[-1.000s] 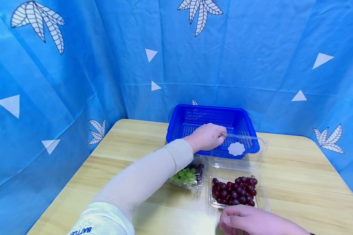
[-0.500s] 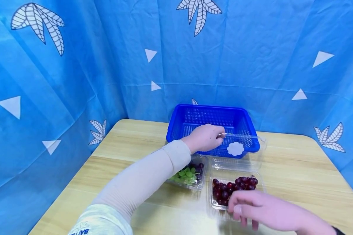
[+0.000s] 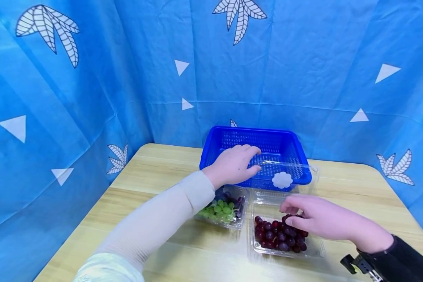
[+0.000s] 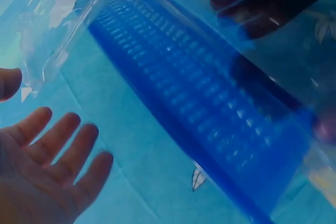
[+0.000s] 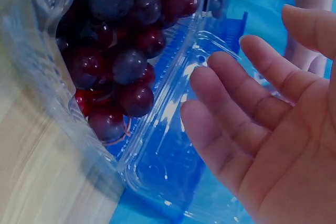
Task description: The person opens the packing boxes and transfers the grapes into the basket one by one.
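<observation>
Right hand (image 3: 310,215) over red grapes (image 3: 280,237), left hand (image 3: 234,164) near a raised lid (image 3: 268,180)

The right hand's fingers are relaxed and slightly parted; the left hand's are spread, thumb apart. The bunch of red grapes lies in a clear container (image 3: 269,210), its long axis running left to right; which way the stem points cannot be told. The lid rises from the container's far edge, before a blue basket (image 3: 250,135), also longest left to right. Just left, a second container (image 3: 237,192) of green and dark grapes sits on the tabletop (image 3: 162,168).
</observation>
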Demonstrator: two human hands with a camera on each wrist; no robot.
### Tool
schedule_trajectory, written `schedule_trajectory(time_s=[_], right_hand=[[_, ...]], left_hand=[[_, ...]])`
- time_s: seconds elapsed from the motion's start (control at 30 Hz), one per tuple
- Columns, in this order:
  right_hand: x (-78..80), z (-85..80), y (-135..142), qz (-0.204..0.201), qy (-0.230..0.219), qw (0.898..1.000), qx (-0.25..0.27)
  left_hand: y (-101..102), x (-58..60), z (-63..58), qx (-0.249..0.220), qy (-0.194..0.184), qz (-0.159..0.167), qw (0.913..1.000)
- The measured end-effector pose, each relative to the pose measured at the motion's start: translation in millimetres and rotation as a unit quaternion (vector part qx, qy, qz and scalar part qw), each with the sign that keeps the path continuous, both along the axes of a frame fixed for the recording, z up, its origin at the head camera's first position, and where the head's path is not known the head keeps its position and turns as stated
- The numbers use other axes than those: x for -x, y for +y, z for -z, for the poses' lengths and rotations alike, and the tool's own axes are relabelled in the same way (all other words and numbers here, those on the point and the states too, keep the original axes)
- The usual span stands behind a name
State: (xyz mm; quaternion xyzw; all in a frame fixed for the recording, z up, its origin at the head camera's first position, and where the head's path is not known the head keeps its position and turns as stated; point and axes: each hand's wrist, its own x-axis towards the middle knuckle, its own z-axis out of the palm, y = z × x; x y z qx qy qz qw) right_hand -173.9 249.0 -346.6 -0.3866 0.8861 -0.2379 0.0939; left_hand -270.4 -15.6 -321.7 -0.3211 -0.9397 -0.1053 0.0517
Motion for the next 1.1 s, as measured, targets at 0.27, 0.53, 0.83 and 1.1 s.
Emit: schedule_trajectory(time_s=[0.27,0.53,0.83,1.1], right_hand=[[1.3,3.9,-11.8,-0.002,0.032,0.999,-0.037],[-2.6,-1.4,-14.9,0.024,0.035,0.998,-0.053],[-1.2,9.9,-16.3,0.017,0.05,0.994,-0.091],[-0.6,23.6,-21.0,-0.047,0.059,0.989,-0.131]], left_hand=[[-46.4,-3.5,-2.4,-0.01,0.028,-0.056,0.998],[-97.8,42.5,10.4,-0.087,-0.072,-0.217,0.9695],[-103.1,95.6,34.7,-0.18,-0.291,-0.289,0.8939],[-92.1,114.1,42.5,-0.153,-0.271,-0.287,0.9059]])
